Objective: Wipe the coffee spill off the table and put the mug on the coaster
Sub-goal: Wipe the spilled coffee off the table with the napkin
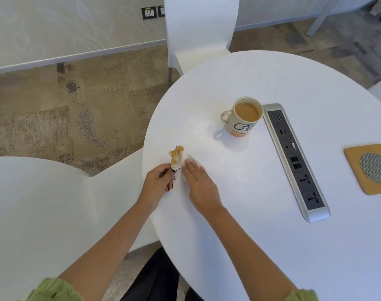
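A white mug [242,117] with black lettering and an orange base, full of milky coffee, stands on the round white table [261,213] beside a power strip. A wooden coaster [368,168] with a round mesh centre lies at the right edge. My left hand [158,182] pinches a crumpled, coffee-stained tissue [176,156] at the table's left rim. My right hand [197,180] lies flat, fingers together, pressing on a white tissue [188,162] that shows faintly under the fingertips. A pale brownish smear [203,129] remains left of the mug.
A grey and black power strip [294,159] is set into the table between mug and coaster. White chairs stand at the far side [198,33] and at my left [44,203]. Patterned carpet lies beyond the table.
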A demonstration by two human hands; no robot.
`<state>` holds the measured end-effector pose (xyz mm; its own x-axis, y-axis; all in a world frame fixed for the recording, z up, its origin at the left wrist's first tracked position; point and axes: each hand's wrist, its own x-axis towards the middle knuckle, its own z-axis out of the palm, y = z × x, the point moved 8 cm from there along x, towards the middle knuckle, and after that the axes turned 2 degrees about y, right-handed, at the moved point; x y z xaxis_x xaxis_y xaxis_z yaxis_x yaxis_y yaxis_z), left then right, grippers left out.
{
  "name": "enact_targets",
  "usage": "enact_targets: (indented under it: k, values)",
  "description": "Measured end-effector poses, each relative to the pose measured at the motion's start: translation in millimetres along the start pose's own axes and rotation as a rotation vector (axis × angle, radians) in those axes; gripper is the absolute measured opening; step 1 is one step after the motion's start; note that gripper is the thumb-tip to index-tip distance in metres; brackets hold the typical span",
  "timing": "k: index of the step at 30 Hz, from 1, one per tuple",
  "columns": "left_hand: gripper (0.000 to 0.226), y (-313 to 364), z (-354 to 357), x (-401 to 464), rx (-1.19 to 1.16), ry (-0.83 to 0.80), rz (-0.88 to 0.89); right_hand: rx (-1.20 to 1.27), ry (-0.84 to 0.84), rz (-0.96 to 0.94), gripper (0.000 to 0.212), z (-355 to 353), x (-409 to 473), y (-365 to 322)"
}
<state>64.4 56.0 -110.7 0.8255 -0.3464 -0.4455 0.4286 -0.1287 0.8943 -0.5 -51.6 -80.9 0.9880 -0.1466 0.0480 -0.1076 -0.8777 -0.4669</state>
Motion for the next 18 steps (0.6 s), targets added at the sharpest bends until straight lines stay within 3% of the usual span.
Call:
enact_targets:
  k: [2, 8, 11, 13, 18]
  values:
    - [0.021, 0.1, -0.4, -0.4, -0.005, -0.002, -0.001, -0.044, 0.016, -0.037, 0.062, -12.4, -2.7, 15.3]
    - [0.021, 0.4, 1.8, -0.7, 0.015, -0.017, -0.003, -0.142, 0.137, 0.428, 0.065, -77.3, -36.0, 154.0]
    - [0.020, -0.1, 1.6, 0.2, 0.021, -0.021, -0.004, -0.152, 0.207, 0.558, 0.062, -84.9, -44.2, 168.4]
    - [0.020, -0.7, 1.1, 0.7, 0.027, -0.021, -0.001, -0.156, 0.215, 0.549, 0.058, -72.7, -39.4, 150.9]
    - [0.021, -1.2, 0.6, 0.3, 0.024, -0.008, 0.013, -0.107, 0.108, 0.230, 0.062, -14.4, -32.6, 34.8]
